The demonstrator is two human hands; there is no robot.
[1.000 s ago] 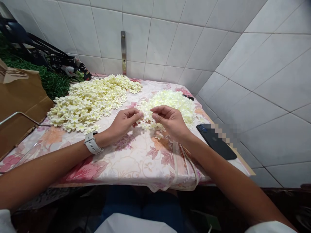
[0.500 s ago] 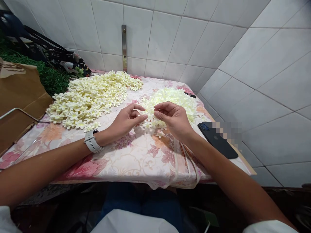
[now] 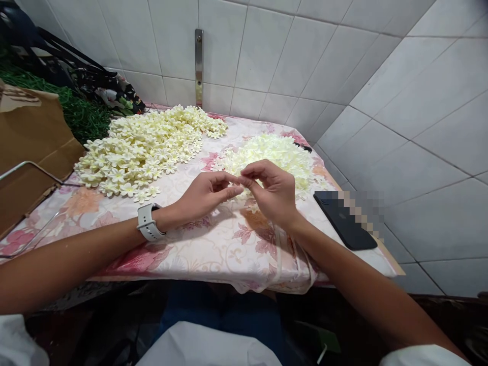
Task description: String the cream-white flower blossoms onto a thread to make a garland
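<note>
My left hand (image 3: 208, 194), with a pale watch on its wrist, reaches in from the left, its thumb and forefinger brought near each other. Its fingertips meet those of my right hand (image 3: 271, 190), which is closed in a pinch. Whatever lies between the fingertips is too small to make out. Just behind the hands is a brightly lit heap of white blossoms (image 3: 282, 155). A larger heap of cream-yellow blossoms (image 3: 141, 147) spreads over the left rear of the flowered tablecloth (image 3: 213, 254).
A black phone (image 3: 345, 221) lies at the right edge. On the left are a brown cardboard box (image 3: 38, 147), green shredded strands (image 3: 86, 122), a metal wire and a dark floral bag (image 3: 114, 94). Tiled walls stand behind and to the right.
My hands have come together; the gap between their fingertips has closed. My left hand has moved right. The whole view has shifted slightly.
</note>
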